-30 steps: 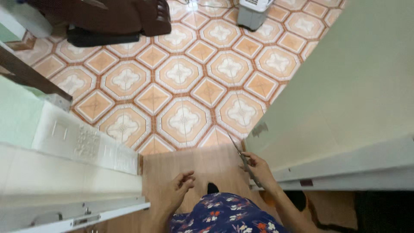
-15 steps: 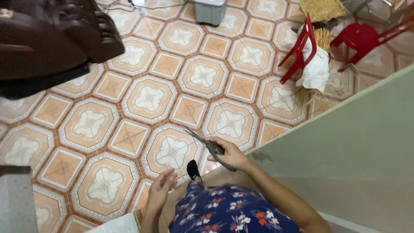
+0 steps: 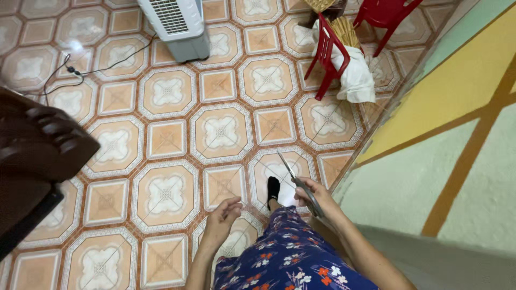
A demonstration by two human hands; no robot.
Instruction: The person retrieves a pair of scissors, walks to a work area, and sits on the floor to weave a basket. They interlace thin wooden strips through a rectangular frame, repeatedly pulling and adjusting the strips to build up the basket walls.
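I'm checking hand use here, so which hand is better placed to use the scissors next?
Right. The right hand already grips the scissors, blades pointing forward. The left hand hangs empty with fingers loosely curled.

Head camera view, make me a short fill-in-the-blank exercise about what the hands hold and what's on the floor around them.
1. The right hand holds a pair of ____, blades pointing away from the body.
2. The left hand is ____, holding nothing.
3. A white cloth hangs over a small chair coloured ____.
4. The tiled floor also carries a white fan unit near the ____ edge of the view.

Missing words: scissors; empty; red; top
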